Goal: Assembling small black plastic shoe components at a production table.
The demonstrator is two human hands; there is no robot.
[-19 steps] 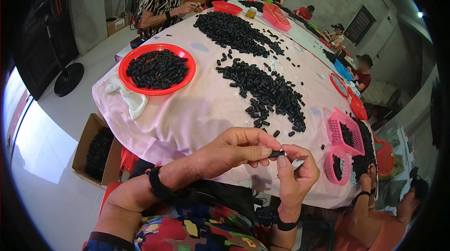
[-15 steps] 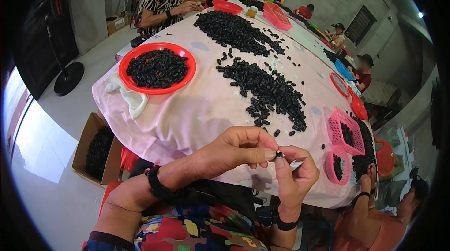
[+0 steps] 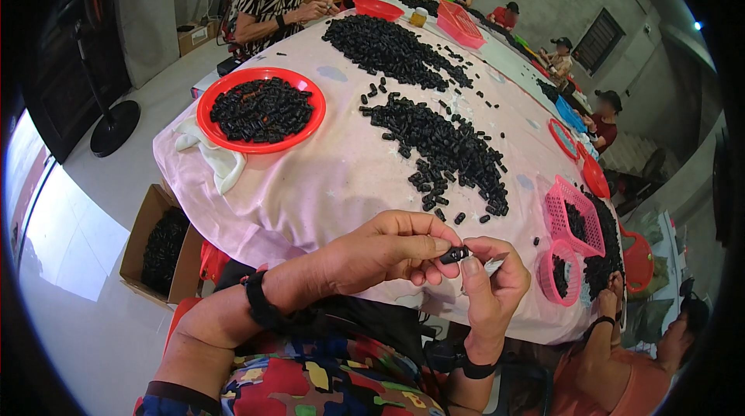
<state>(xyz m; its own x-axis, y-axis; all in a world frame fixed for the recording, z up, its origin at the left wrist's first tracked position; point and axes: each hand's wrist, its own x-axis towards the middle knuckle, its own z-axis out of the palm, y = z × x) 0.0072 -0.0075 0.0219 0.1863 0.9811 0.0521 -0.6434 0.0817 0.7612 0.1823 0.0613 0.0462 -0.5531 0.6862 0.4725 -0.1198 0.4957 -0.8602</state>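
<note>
Over the near edge of the table, my left hand [image 3: 392, 249] pinches a small black cylindrical piece [image 3: 452, 255] between thumb and fingers. My right hand [image 3: 494, 284] meets it from the other side, its thumb and forefinger closed on the piece's right end. A thin white slip [image 3: 493, 267] shows between the fingers of that hand. Beyond my hands lies a loose heap of similar black pieces [image 3: 454, 144]. To the left, a red round tray [image 3: 320, 109] holds many more of them.
A pink cloth [image 3: 310, 199] covers the table. Another black heap [image 3: 380, 47] lies farther back. Pink baskets [image 3: 594, 230] stand at the right, near a co-worker's hands [image 3: 609, 296]. A cardboard box [image 3: 190, 261] of black pieces sits on the floor at left. Other people sit around the table.
The black piece now shows lengthwise between my hands; before, my fingertips covered most of it. My left fingers have shifted slightly. Both hands stay in nearly the same place.
</note>
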